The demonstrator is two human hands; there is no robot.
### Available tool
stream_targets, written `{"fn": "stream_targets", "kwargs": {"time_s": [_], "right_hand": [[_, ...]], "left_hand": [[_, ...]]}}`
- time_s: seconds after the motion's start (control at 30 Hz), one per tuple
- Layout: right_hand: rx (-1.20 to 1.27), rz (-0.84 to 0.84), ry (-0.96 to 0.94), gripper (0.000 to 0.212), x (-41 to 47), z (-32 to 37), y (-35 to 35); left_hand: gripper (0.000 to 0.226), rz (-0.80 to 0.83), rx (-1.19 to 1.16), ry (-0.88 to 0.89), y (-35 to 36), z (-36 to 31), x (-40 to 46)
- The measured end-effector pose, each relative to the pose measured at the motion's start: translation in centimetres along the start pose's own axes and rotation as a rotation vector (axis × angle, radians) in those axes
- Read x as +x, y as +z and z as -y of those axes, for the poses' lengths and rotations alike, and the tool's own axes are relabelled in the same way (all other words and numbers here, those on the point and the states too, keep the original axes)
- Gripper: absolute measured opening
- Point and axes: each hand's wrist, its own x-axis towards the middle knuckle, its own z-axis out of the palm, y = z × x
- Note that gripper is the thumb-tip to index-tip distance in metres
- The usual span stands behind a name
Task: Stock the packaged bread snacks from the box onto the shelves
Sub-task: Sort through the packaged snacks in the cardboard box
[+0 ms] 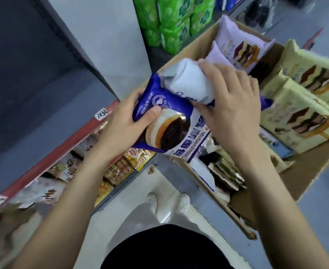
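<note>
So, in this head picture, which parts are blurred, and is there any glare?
Head view: the pale yellow packets in the box look smeared; a small glare spot sits on the blue bread packet; the shelf edge bends with wide-angle distortion.

Beyond my hands green packs (171,22) stand stacked on the grey floor (121,193), and below my wrists I see my white shoes (183,203).

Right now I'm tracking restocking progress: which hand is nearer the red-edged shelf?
Left. The left hand grips the blue bread packet just beside the red-edged shelf; the right hand is farther away, over the box.
</note>
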Motion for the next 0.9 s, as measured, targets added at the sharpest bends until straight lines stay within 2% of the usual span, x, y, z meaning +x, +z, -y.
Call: {"fn": "stream_targets", "kwargs": {"time_s": [0.2, 0.33, 0.5, 0.6, 0.7, 0.8, 0.9], "right_hand": [[-0.011, 0.117, -0.357, 0.047, 4.0, 6.6, 2.9], [0.039, 0.166, -0.55, 0.051, 4.2, 12.2, 4.9], [0.151, 0.21, -0.683, 0.054, 2.8, 19.3, 7.6], [0.291, 0.326, -0.636, 0.06, 1.6, 23.5, 10.0], [0.467, 0.516, -0.461, 0.064, 0.3, 27.5, 13.1], [0.672, 0.679, -0.287, 0.062, -1.2, 31.5, 16.0], [0.915, 0.79, -0.089, 0.057, -2.3, 35.7, 18.3]], "left_hand": [[0.028, -0.342, 0.084, -0.257, -4.6, 2.8, -5.0], [0.04, -0.448, 0.179, -0.398, -9.1, 5.5, -9.5], [0.024, -0.533, 0.212, -0.487, -13.7, 9.4, -15.2], [0.026, -0.59, 0.151, -0.527, -16.3, 12.9, -19.0], [0.032, -0.638, 0.135, -0.586, -19.0, 16.8, -23.3], [0.049, -0.715, 0.228, -0.679, -22.4, 19.8, -27.6], [0.051, -0.758, 0.411, -0.695, -26.7, 21.3, -31.5]]}}
